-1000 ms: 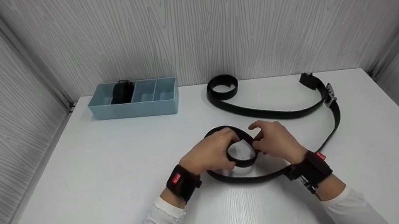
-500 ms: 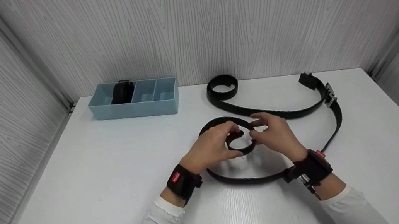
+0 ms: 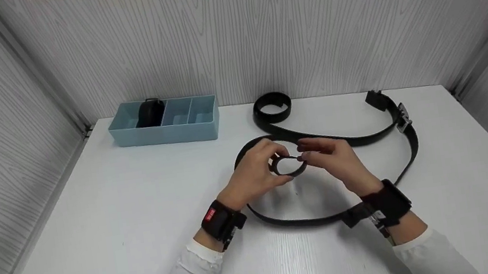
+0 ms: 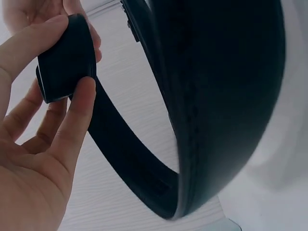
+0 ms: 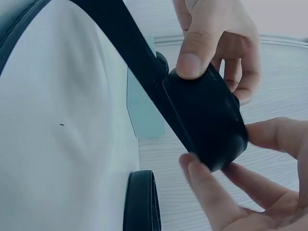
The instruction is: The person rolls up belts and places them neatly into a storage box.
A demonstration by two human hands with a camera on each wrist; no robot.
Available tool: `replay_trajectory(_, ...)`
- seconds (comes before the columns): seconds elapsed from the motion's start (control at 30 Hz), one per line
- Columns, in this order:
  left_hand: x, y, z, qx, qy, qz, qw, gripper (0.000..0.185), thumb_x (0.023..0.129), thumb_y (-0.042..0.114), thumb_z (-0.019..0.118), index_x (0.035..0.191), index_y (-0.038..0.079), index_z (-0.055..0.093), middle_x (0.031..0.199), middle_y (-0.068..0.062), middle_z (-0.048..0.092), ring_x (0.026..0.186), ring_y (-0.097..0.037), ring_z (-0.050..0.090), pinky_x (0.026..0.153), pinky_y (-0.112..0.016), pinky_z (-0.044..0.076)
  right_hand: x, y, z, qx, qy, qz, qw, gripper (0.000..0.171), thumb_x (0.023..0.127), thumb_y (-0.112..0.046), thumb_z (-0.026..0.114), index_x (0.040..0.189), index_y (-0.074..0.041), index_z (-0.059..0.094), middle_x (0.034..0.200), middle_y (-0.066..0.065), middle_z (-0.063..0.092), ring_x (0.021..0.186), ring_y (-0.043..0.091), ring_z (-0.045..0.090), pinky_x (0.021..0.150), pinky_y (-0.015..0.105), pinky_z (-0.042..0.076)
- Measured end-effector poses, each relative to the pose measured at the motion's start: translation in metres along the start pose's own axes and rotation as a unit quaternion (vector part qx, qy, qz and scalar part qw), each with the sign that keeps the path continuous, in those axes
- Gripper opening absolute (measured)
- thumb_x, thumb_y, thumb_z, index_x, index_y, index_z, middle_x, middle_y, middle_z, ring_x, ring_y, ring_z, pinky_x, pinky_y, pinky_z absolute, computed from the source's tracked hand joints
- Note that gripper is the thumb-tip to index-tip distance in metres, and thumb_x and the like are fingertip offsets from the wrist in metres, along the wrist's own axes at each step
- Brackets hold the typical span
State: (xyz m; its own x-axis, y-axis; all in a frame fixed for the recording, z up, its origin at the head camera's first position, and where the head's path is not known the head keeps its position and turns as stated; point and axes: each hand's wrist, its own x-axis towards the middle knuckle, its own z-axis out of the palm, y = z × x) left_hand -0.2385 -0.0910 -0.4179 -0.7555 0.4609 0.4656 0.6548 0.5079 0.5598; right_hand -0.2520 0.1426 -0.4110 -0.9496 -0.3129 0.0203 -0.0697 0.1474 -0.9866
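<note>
Both hands hold a black belt (image 3: 303, 222) by its small rolled coil (image 4: 67, 60), raised over the white table. My left hand (image 3: 254, 174) grips the coil from its left side, thumb and fingers bent round it. From the right, my right hand (image 3: 338, 162) pinches the coil between thumb and fingers; in the right wrist view its fingertips (image 5: 195, 168) sit at the coil's edge. The unrolled strap makes a wide loop behind and below the hands, running toward the right wrist, where the wristband hides part of it.
Behind the hands lies another black belt (image 3: 359, 141), its left end curled in a ring (image 3: 274, 117). A metal buckle (image 3: 403, 117) shows at the right. At the back left stands a blue divided tray (image 3: 167, 134) with a rolled black belt (image 3: 151, 113) in its left compartment.
Both hands have risen toward the back with the coil. The coil looks smaller and tighter, and the strap's loop has shifted back and left.
</note>
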Motion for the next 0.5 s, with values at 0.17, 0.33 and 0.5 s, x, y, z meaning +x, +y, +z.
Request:
replay_trajectory(0.17,0.0003,-0.0024,0.0000,-0.012,0.015,0.006,0.9998,0.035,0.079,0.015,0.093,0.108,0.008,0.074,0.105,-0.005,0.069,0.094,-0.019,0.065,0.083,-0.032,0.053,0.0012,-0.0019,0.0053,0.016,-0.034,0.019,0.999,0.055,0.099,-0.009,0.068,0.150,0.003,0.049,0.142,0.025,0.060,0.106,0.023,0.073,0.087,0.036,0.060)
replay_trajectory(0.33,0.0004,-0.0012,0.0013,-0.024,0.023,0.000,0.9995,0.037,0.077,0.008,0.094,0.108,0.007,0.074,0.104,-0.004,0.073,0.095,-0.017,0.067,0.083,-0.033,0.054,0.0004,-0.0003,0.0072,0.007,-0.051,0.021,0.998,0.057,0.099,-0.010,0.068,0.150,0.004,0.048,0.144,0.025,0.058,0.102,0.026,0.074,0.085,0.038,0.061)
replay_trajectory(0.5,0.0000,0.0005,0.0026,0.003,0.036,-0.004,0.9993,0.037,0.074,0.007,0.094,0.106,0.009,0.075,0.102,-0.001,0.075,0.092,-0.016,0.068,0.081,-0.031,0.053,0.0002,0.0030,0.0072,-0.001,-0.066,0.018,0.998,0.059,0.098,-0.009,0.069,0.153,-0.003,0.049,0.138,0.026,0.062,0.105,0.027,0.074,0.088,0.037,0.060)
